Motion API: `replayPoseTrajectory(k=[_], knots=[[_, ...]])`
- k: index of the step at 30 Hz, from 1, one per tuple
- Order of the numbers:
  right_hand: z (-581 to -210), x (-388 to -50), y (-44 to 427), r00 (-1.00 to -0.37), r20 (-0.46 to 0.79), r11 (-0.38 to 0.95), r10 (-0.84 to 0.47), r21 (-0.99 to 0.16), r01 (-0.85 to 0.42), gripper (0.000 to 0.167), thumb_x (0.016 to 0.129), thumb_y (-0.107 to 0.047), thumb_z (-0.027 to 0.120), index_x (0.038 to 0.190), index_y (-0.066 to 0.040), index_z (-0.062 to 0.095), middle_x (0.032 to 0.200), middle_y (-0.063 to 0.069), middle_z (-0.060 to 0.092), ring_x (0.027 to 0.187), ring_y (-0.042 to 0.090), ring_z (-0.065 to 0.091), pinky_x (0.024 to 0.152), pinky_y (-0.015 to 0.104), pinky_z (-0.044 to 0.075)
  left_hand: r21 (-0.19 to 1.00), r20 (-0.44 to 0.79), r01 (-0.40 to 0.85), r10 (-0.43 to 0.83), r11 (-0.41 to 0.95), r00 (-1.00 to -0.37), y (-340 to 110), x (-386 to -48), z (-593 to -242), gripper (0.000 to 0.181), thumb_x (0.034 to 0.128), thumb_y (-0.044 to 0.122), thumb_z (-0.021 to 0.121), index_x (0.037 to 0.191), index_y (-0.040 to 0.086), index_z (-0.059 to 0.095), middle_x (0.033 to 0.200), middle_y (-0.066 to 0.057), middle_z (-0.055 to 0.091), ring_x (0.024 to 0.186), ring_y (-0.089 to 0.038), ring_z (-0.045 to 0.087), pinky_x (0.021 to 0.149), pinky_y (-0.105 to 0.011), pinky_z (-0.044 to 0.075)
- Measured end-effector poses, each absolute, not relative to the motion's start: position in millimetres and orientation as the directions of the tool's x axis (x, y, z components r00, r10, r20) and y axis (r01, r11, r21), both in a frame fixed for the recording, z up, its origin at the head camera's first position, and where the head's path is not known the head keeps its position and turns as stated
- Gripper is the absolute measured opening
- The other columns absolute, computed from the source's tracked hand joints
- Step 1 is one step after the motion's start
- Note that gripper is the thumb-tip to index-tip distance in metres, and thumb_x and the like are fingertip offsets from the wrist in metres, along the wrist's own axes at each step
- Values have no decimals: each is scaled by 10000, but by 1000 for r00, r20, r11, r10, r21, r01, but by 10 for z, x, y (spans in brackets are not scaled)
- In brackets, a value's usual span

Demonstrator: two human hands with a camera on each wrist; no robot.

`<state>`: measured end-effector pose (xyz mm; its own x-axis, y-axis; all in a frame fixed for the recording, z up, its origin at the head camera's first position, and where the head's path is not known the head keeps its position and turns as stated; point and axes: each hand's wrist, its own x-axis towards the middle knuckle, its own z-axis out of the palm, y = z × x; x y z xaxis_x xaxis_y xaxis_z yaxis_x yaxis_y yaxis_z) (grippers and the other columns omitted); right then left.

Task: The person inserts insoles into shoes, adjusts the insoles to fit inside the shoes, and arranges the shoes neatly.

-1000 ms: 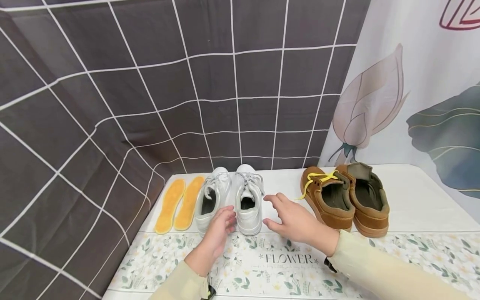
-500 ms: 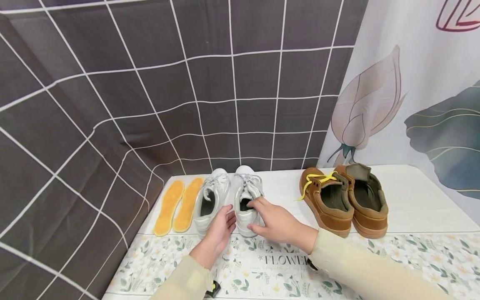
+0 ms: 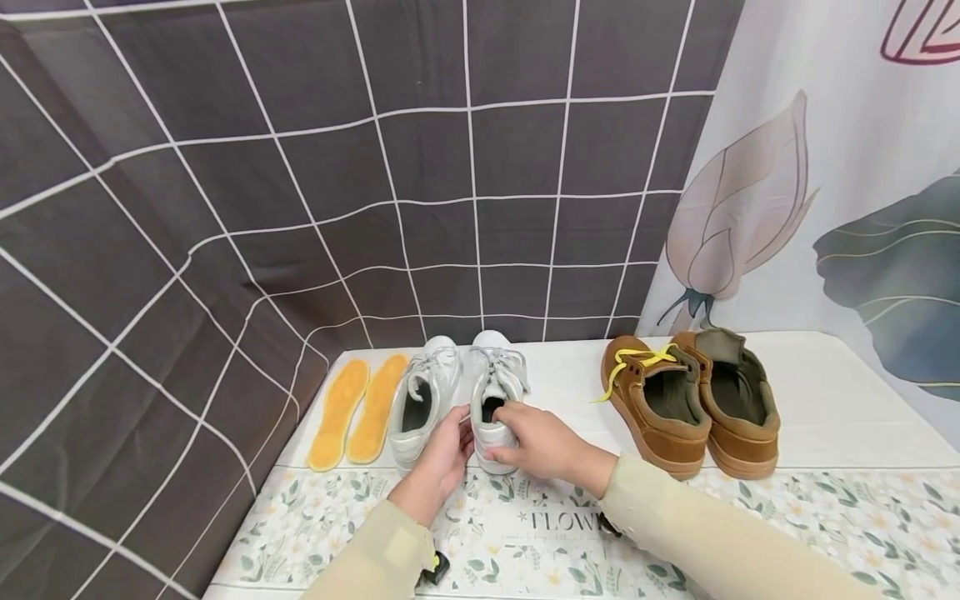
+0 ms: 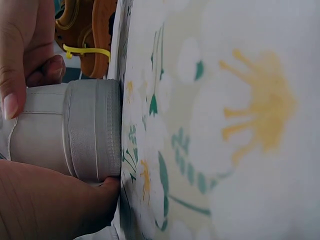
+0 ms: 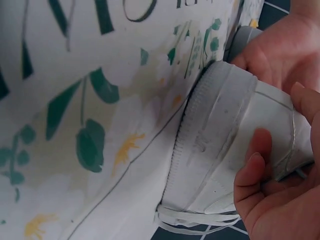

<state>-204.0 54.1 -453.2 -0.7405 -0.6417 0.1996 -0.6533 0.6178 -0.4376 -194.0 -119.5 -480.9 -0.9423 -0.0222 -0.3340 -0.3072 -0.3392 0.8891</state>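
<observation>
Dark cloth with a white grid (image 3: pixel 517 150) backs the scene, with a flower-printed curtain (image 3: pixel 720 217) at the right and a white tablecloth (image 3: pixel 862 400) below. On it, well to the right and apart from both hands, stand two brown lace-up shoes (image 3: pixel 652 408). Nearer the left stand two white sneakers: the left one (image 3: pixel 423 400), held by neither hand, and the right one (image 3: pixel 497 383), standing between both hands.

The right hand (image 3: pixel 543 442) curls over the right sneaker's collar, thumb on the heel, some fingertips at its mouth. The left hand (image 3: pixel 447 450) rests loosely bent along that heel's left side, touching but not gripping. Two orange insoles (image 3: pixel 339 415) lie loose beside the left sneaker. Handling of the right sneaker looks barely begun: it is flat on the cloth, laces (image 3: pixel 510 360) in place. Both insoles lie outside the shoes, untouched; whether any lining is inside the sneaker is hidden.
</observation>
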Motion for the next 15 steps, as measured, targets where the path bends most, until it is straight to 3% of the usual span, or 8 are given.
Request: replayPoseTrajectory(k=[5, 15], knots=[[-4558, -2030, 539, -741, 223, 604, -634, -455, -654, 326, 899, -401, 740, 1067, -160, 600, 906, -82, 544, 772, 92, 521, 701, 302, 471, 888, -333, -306, -22, -342, -943, -1197, -1947, -4806, 436, 1001, 266, 472, 1305, -44, 507, 1065, -8, 624, 996, -128, 513, 928, -233, 394], [-4598, -2044, 562, -703, 289, 537, -650, -481, -694, 297, 898, -366, 750, 1089, -156, 663, 963, -76, 574, 800, 74, 520, 741, 279, 486, 891, -322, -302, -3, -339, -947, -1216, -1958, -4826, 422, 1009, 271, 474, 1292, -38, 527, 1008, 21, 637, 973, -113, 517, 924, -230, 389]])
